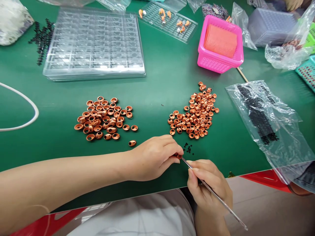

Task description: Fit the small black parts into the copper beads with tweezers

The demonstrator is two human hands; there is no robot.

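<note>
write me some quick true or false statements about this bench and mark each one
1. The right hand holds a thin metal tool. True.
2. The left hand is empty. False: it pinches a copper-coloured piece.
3. Small black bits lie on the green table. True.
4. The pink basket is left of the left copper-coloured pile. False: it is to the right.
</note>
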